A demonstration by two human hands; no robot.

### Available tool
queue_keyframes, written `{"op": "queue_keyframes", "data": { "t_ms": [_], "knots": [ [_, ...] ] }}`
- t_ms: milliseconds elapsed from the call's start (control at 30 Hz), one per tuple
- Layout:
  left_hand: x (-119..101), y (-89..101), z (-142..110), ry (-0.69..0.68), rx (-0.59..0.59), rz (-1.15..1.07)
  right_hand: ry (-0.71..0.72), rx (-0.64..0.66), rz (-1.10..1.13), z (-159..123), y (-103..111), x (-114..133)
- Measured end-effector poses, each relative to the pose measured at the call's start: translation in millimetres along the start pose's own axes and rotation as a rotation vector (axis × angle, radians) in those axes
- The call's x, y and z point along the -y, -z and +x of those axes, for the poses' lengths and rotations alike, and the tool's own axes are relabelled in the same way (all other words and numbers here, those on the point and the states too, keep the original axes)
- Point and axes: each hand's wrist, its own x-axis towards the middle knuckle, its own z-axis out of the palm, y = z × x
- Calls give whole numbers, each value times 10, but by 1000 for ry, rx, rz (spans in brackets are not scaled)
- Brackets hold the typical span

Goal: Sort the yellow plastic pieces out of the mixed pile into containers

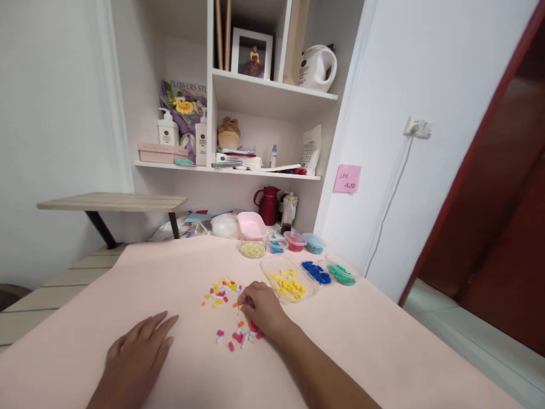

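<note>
My left hand (138, 355) lies flat on the pink tabletop with its fingers stretched out, holding nothing. My right hand (260, 307) is closed, thumb and fingers drawn together over the small plastic pieces. A yellow bit (240, 307) shows right at its fingertips; whether it is pinched or lies beneath them, I cannot tell. Beyond these fingertips spreads a mixed pile (225, 288) of yellow, white, red and orange pieces. Nearer to me is a second group (243, 336), mostly red and white, partly covered by the right hand. A shallow clear tray (277, 262) with yellow pieces stands just right of that hand.
Behind the tray are tubs with dark blue pieces (315, 272), green pieces (342, 275), light blue pieces (314, 244), red pieces (294, 242) and pale yellow pieces (252, 250). A pink container (252, 225), a red jug (268, 205) and a bottle (288, 213) stand farther back, under shelves.
</note>
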Motion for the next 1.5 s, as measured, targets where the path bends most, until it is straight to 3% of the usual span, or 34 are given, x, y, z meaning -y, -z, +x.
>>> {"op": "queue_keyframes", "data": {
  "t_ms": [433,1000,1100,1367,1500],
  "knots": [
    [77,-105,61,-22,-39,-32,29,30,24,4,18,-22],
    [50,-59,47,-23,-30,-8,-5,11,11,6,10,-6],
    [88,-97,65,-24,-31,-1,11,-90,15,32,87,-45],
    [133,-198,109,-26,-59,-21,-156,-662,127,14,522,-309],
    [125,-180,106,-40,-54,-39,-104,-688,206,16,515,-308]
  ]
}}
